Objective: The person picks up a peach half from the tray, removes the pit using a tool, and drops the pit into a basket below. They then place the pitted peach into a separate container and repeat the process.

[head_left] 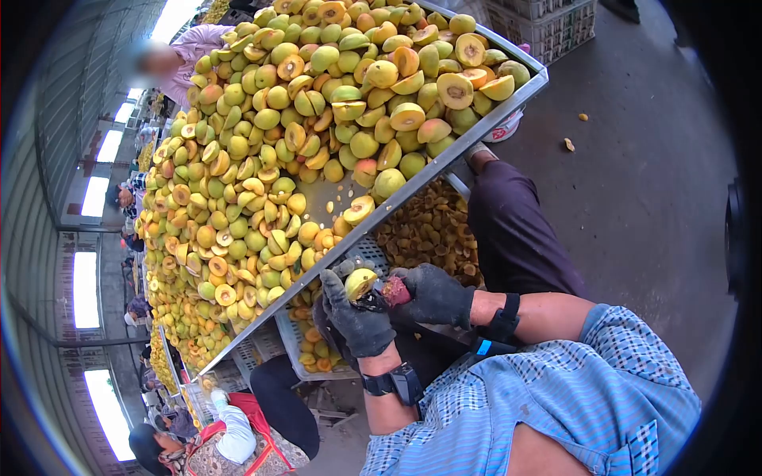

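My left hand (355,319), in a dark grey glove, is closed around a yellow-green fruit half (360,283). Close beside it my right hand (436,297), in a matching glove, grips a reddish handle (395,291) that points at the fruit. Any blade on that handle is too small to make out. Both hands are just below the metal rim (421,181) of a large table heaped with halved yellow-green fruit (238,206).
Below the rim lie a pile of brownish fruit pieces (429,230) and a crate of halves (317,349). A person in a red apron (246,428) sits at lower left, another in pink (194,55) at the far side. Stacked crates (548,32) stand at the top right.
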A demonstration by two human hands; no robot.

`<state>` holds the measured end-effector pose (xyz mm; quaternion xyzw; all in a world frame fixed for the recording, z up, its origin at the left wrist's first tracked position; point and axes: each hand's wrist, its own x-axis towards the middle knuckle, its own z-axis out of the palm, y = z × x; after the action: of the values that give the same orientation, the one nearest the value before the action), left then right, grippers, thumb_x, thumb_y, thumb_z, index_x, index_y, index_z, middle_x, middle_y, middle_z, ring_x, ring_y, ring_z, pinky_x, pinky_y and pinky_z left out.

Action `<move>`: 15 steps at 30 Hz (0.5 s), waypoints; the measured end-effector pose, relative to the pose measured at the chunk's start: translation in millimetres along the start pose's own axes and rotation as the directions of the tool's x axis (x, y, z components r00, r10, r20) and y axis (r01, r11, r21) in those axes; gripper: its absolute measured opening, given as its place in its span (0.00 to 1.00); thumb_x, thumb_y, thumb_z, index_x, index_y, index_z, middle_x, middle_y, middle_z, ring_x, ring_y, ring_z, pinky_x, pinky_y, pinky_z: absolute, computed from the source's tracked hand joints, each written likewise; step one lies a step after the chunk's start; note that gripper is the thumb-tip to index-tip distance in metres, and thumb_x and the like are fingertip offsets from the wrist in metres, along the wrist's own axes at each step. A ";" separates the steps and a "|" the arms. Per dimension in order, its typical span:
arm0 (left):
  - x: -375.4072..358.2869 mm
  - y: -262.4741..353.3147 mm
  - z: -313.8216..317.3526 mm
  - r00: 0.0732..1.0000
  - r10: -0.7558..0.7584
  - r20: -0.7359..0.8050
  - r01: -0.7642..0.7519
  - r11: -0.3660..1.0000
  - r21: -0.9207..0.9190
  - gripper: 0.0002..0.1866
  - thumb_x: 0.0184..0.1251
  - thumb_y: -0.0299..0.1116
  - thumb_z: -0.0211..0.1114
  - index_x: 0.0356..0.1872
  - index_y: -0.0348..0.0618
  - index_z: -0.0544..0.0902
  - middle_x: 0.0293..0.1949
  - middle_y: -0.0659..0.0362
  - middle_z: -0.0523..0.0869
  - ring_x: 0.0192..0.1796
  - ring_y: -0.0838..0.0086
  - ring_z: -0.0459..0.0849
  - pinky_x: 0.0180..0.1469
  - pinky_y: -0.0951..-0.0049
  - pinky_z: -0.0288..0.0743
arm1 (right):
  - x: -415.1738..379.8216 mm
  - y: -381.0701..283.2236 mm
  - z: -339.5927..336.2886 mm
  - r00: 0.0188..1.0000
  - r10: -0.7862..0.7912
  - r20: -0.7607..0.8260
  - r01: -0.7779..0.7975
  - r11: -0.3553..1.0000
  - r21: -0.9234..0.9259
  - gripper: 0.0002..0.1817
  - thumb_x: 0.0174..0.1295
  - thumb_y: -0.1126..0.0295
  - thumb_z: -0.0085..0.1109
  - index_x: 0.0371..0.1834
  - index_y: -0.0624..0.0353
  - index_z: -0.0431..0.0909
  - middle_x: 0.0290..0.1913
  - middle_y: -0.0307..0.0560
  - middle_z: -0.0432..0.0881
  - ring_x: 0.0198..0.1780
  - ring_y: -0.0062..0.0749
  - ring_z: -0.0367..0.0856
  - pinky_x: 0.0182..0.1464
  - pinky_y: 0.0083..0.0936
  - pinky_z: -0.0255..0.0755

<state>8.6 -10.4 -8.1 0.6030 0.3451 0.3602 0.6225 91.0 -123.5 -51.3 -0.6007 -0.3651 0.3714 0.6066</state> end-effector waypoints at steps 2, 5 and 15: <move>-3.2 -1.7 3.1 1.000 -0.007 -0.028 0.007 1.000 0.001 0.24 0.86 0.47 0.49 0.45 0.33 0.83 0.38 0.53 0.87 0.38 0.69 0.85 0.45 0.70 0.83 | 0.7 -1.9 1.1 0.999 -0.008 -0.050 0.009 1.000 0.026 0.18 0.60 0.54 0.66 0.47 0.52 0.85 0.40 0.56 0.88 0.43 0.53 0.88 0.48 0.40 0.79; -3.0 -5.1 9.2 0.999 -0.009 -0.047 0.007 0.999 -0.035 0.23 0.83 0.49 0.55 0.42 0.35 0.83 0.37 0.54 0.87 0.38 0.68 0.85 0.45 0.68 0.82 | 1.9 0.2 3.9 0.998 0.043 -0.052 -0.044 0.999 -0.014 0.18 0.59 0.55 0.67 0.48 0.52 0.85 0.40 0.57 0.88 0.44 0.56 0.87 0.47 0.41 0.79; -0.6 1.6 9.5 1.000 0.025 -0.009 -0.025 0.999 0.046 0.27 0.82 0.54 0.55 0.38 0.35 0.82 0.33 0.57 0.85 0.35 0.72 0.83 0.39 0.73 0.79 | 0.4 2.6 5.0 0.998 0.024 -0.066 -0.023 1.000 0.012 0.15 0.58 0.60 0.66 0.44 0.56 0.84 0.38 0.59 0.87 0.43 0.58 0.86 0.46 0.44 0.79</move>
<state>16.4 -15.7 -6.2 0.6197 0.3486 0.3629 0.6022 86.7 -120.8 -53.8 -0.6134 -0.3356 0.3605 0.6173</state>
